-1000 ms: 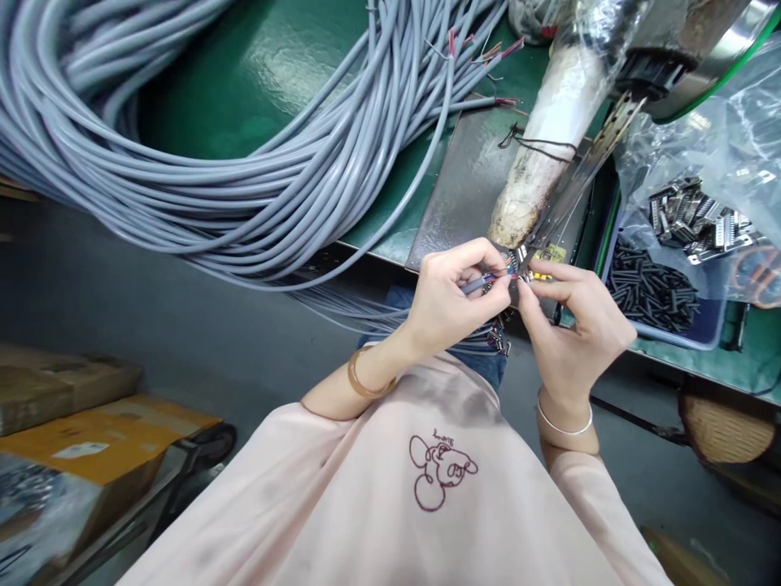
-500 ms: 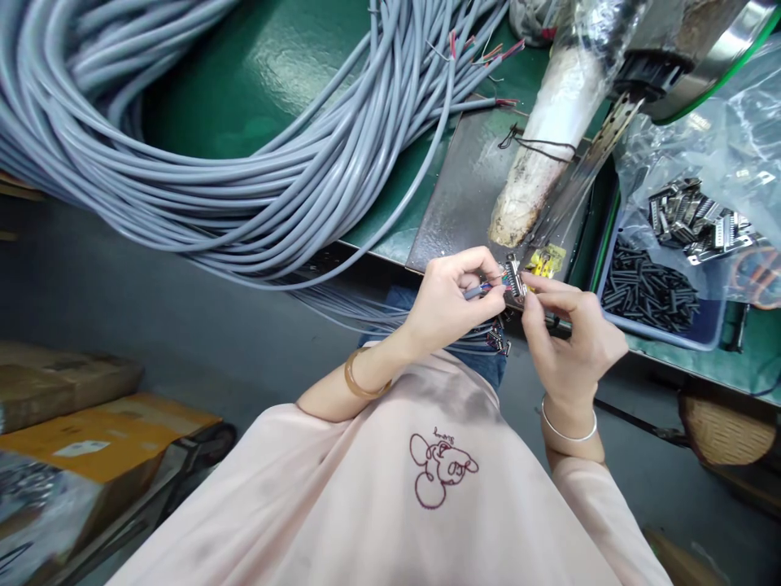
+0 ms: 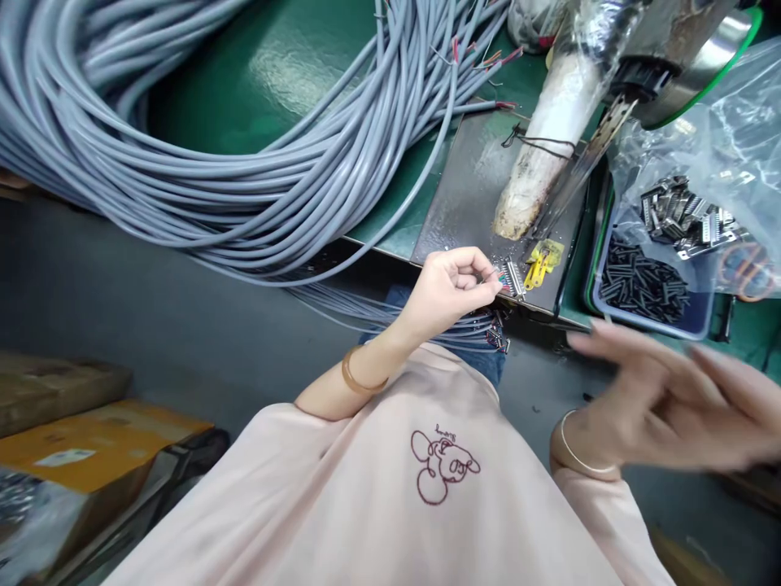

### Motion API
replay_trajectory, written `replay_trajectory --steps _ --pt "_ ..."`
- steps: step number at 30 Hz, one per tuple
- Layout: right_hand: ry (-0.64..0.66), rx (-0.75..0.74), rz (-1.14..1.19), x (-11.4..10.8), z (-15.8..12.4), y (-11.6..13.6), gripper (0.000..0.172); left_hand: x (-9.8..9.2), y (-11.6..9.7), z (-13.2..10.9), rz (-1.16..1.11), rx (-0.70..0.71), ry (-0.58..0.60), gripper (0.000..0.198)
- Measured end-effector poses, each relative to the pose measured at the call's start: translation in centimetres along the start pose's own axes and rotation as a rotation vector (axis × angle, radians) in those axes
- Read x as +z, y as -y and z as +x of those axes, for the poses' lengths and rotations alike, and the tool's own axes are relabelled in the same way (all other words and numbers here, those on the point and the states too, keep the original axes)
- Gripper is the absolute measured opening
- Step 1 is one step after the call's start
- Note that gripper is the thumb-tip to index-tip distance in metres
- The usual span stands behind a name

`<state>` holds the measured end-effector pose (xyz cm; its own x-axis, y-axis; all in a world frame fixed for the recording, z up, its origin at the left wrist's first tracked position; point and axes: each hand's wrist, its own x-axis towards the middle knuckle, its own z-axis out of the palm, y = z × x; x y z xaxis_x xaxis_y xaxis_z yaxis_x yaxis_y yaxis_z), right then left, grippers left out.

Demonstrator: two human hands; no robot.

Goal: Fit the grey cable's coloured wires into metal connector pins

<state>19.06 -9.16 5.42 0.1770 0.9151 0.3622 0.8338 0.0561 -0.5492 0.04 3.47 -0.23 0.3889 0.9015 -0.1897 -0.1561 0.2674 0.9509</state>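
Observation:
My left hand point(image 3: 459, 283) is closed in a pinch on thin coloured wires, the end of a cable mostly hidden in the fingers. Just beyond the fingertips sits a metal multi-pin D-sub connector point(image 3: 514, 277), at the front edge of a dark plate. Whether it rests on the plate or hangs from the wires I cannot tell. My right hand point(image 3: 665, 395) is off to the right, in front of the bench, smeared by motion. Its fingers are apart and I see nothing in them. A yellow clip-like piece point(image 3: 540, 267) lies right of the connector.
Grey cables point(image 3: 293, 187) lie in a big coil on the green bench. A white-wrapped tool arm point(image 3: 537, 155) slants over the dark plate point(image 3: 455, 203). On the right, a blue bin point(image 3: 689, 325) holds black sleeves point(image 3: 640, 285), beside bagged connectors point(image 3: 683, 216). More cables hang over my lap.
My right hand has let go beside the connector and swung right, its fingers spreading. My left hand stays almost in place on the wires.

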Motion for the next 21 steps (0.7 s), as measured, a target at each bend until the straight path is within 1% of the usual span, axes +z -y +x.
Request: replay_trajectory --steps 1,2,3,4,6,8,11,17,21 --pt "-0.064 -0.005 -0.007 2.0 0.8 -0.6 0.016 0.0 0.1 0.1 -0.003 0.011 -0.001 0.015" --pt "-0.185 -0.015 0.014 3.7 1.4 -1.0 0.014 0.1 0.2 0.1 0.0 0.021 -0.002 0.015" --pt "-0.203 -0.031 0.069 5.2 1.9 -1.4 0.012 0.2 0.2 0.2 0.005 0.032 -0.004 0.015" --pt "-0.174 -0.037 0.129 6.2 2.2 -1.5 0.009 0.3 0.3 0.3 0.013 0.047 -0.009 0.015" --pt "-0.149 -0.055 0.2 7.6 2.6 -1.6 0.006 0.5 0.4 0.4 0.042 0.089 -0.026 0.014" --pt "-0.156 -0.083 0.233 8.1 2.8 -1.3 0.008 0.7 0.4 0.5 0.083 0.148 -0.06 0.012" --pt "-0.177 -0.123 0.247 8.3 3.2 -1.0 0.013 1.0 0.3 0.7 0.149 0.216 -0.11 0.011" --pt "-0.197 -0.181 0.23 8.2 4.1 -0.9 0.016 1.2 -0.3 0.6 0.24 0.274 -0.147 0.011" --pt "-0.191 -0.211 0.18 7.9 4.3 -0.6 0.015 1.3 -0.6 0.4 0.296 0.29 -0.158 0.01"
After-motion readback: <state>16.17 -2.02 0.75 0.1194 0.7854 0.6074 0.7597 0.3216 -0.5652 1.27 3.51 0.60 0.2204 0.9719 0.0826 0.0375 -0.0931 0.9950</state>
